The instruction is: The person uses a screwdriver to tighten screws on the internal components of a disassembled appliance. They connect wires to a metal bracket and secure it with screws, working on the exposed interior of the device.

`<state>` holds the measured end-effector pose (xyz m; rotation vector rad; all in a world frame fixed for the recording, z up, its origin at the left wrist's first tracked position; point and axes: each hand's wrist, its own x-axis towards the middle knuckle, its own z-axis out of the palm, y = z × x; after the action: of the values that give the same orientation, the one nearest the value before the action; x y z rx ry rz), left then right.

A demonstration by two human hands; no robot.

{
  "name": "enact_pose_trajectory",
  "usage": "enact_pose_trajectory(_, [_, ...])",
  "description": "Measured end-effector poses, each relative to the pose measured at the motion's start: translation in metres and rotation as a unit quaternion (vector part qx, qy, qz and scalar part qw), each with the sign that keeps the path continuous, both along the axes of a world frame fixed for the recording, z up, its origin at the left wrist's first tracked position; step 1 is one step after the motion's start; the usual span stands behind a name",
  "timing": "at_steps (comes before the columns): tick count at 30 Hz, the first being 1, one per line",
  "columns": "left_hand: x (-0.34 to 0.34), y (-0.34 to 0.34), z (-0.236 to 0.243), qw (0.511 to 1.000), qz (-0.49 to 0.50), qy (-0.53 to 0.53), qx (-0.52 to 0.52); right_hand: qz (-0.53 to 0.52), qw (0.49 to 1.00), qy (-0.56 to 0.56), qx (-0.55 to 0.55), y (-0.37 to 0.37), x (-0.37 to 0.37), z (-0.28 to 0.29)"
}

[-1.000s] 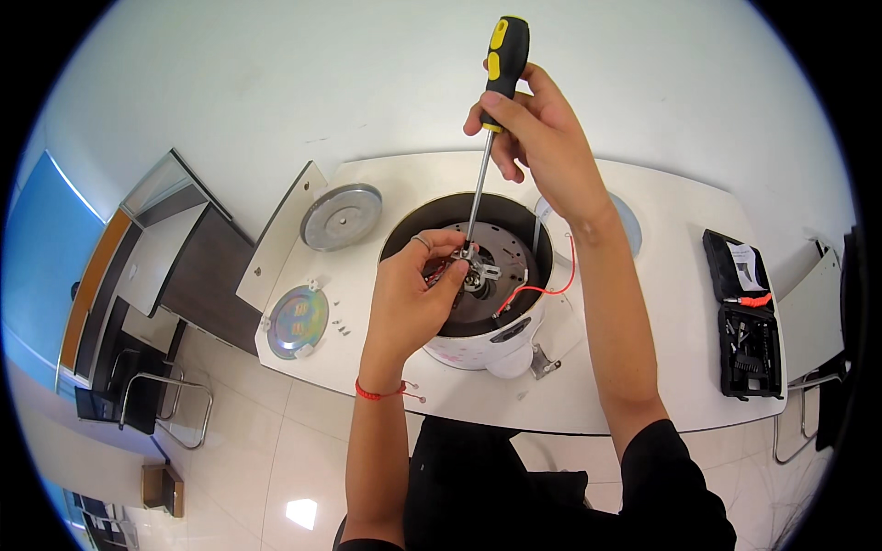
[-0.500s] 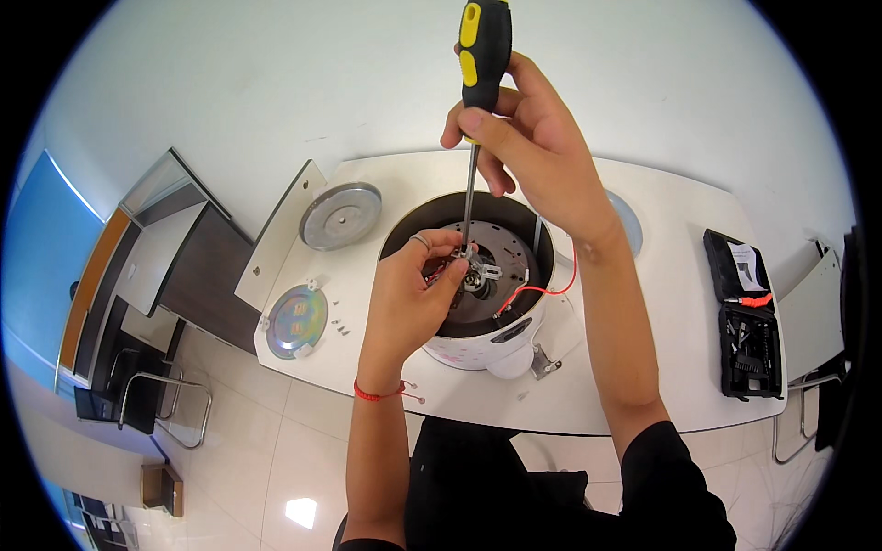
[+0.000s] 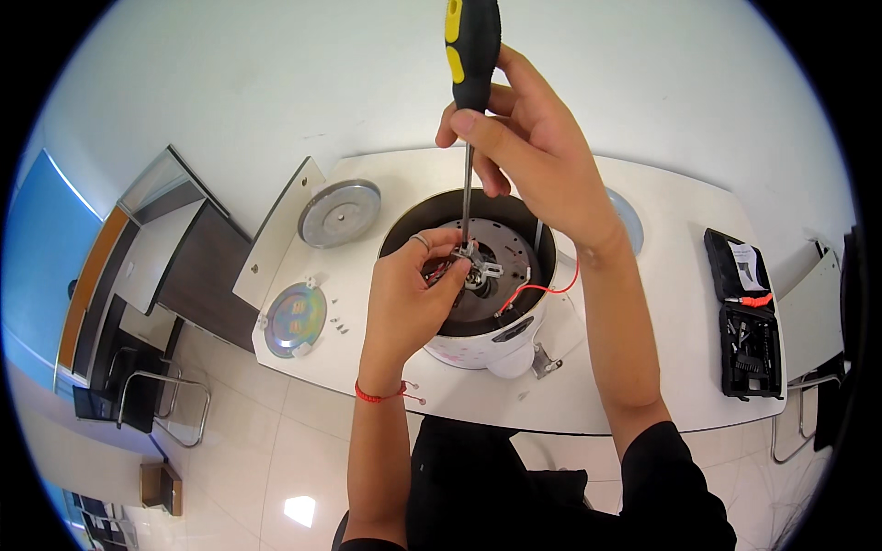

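Screwdriver (image 3: 474,64), one in number, stands near upright over one white pot (image 3: 459,351), its tip among the metal fittings inside; the handle's top runs out of view. Right hand (image 3: 542,151): thumb and fingers wrapped about the lower handle. Left hand (image 3: 404,289): thumb and forefinger drawn narrow about a small metal part (image 3: 469,253) at the tip; exact contact is hidden. Risks, as judged: the tip could slip, the long tool being held high with a light grip, and strike the left fingers; any small piece let go could fall into the pot; the one red wire (image 3: 542,289), crossing the pot's rim beside the right forearm, could be snagged by that arm. Count on the one white table (image 3: 680,349): one grey dish (image 3: 335,225), one round plate (image 3: 308,321), one blue-grey disc (image 3: 627,220) partly behind the forearm, one loose bracket (image 3: 548,365) beside the pot, one open tool case (image 3: 733,376). Several screws (image 3: 340,325) lie near the plate, too small to number surely.
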<state>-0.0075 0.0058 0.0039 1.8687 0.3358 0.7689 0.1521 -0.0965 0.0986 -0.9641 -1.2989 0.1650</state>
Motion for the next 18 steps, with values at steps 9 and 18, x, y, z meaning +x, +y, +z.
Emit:
enact_pose_trajectory(9, [0.0014, -0.0001, -0.0015, 1.0, 0.015, -0.001, 0.017, 0.037, 0.999, -0.019, -0.007, 0.0022, 0.0045, -0.0024])
enact_pose_trajectory(18, [-0.0006, -0.0025, 0.0015, 0.999, 0.025, 0.005, 0.042, 0.014, 1.0, 0.0, -0.024, 0.0012, -0.0022, 0.0006])
